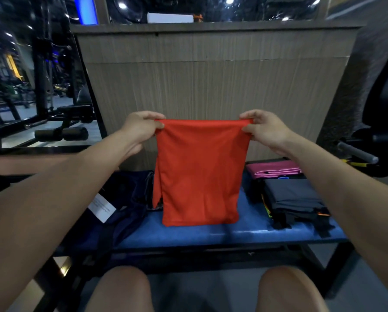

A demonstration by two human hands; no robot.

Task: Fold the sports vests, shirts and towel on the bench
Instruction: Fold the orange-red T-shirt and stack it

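A red garment [199, 172], folded into a long panel, hangs in the air over the blue bench [211, 233]. My left hand [139, 129] pinches its top left corner and my right hand [265, 129] pinches its top right corner. Its lower edge reaches down to the bench pad. A crumpled dark navy garment [121, 199] with a white label lies on the bench to the left. On the right sits a stack of folded dark grey clothes [294, 199], and behind it a folded pink piece [274, 168].
A wood-grain panel wall [211, 82] rises right behind the bench. Black gym machines [42, 97] stand at the left, and a padded bar [357, 152] sticks out at the right. My knees [125, 289] are just in front of the bench.
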